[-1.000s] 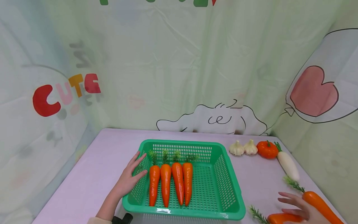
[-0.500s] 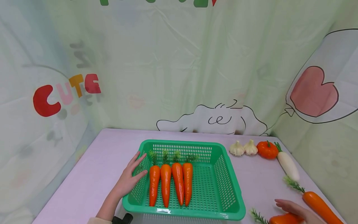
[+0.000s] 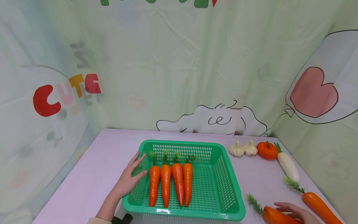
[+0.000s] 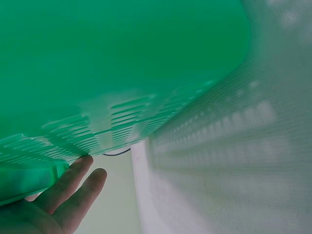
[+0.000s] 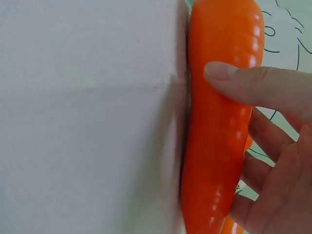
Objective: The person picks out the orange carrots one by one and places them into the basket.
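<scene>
A green plastic basket [image 3: 195, 214] stands on the table with several carrots [image 3: 165, 186] side by side in its left half, leafy ends toward the back. My left hand [image 3: 130, 179] rests at its left rim with fingers spread; in the left wrist view two fingertips show at the slotted side. Right of the basket, my right hand [image 3: 297, 212] grips a loose carrot [image 3: 275, 215], whose leafy top points left and back. The right wrist view shows the thumb [image 5: 229, 78] pressing on one side of the orange body and the other fingers along the opposite side.
Another carrot [image 3: 320, 205] lies at the table's right edge beyond my right hand. Behind it are a white radish [image 3: 288, 166], a small orange-red pumpkin [image 3: 267, 151] and two garlic bulbs [image 3: 236, 149]. Printed curtains [image 3: 179, 68] hang around the table.
My right hand has lowered onto the loose carrot and closed around it. That carrot has turned, its leafy top shifting back and slightly left. The left hand and basket stay put.
</scene>
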Motion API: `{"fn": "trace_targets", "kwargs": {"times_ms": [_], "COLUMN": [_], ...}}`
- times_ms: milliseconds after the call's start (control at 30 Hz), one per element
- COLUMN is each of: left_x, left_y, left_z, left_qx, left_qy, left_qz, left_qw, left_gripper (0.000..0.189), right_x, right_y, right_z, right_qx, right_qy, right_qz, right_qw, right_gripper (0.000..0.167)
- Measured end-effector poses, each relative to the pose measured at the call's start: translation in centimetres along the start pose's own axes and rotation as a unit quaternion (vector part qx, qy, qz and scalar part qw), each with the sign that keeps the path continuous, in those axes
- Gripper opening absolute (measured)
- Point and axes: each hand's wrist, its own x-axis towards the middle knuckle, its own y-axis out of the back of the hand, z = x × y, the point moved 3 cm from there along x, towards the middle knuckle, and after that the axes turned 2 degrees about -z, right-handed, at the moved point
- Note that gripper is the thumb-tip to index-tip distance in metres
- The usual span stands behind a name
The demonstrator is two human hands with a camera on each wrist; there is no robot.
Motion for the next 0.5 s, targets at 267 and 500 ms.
{"fn": "trace_targets", "kwargs": {"times_ms": [267,500], "left_x": [0.0,0.1], "left_y": [0.0,-0.1], "left_z": [0.0,0.0], "left_qx": [-0.002,0.001], "left_qy": [-0.002,-0.003], "left_qz": [-0.001,0.002], "left_qw": [1.0000,1.0000], "left_gripper": [0.060,0.060], "right_x": [0.4,0.4], "right_y": [-0.2,-0.3], "right_z": [-1.0,-1.2], "right_qx": [-0.026,-0.019], "right_qy": [-0.064,-0.093], "right_qz": [0.011,0.051], "right_qw": [0.9975,0.9942], "right_gripper": [0.087,0.090]}}
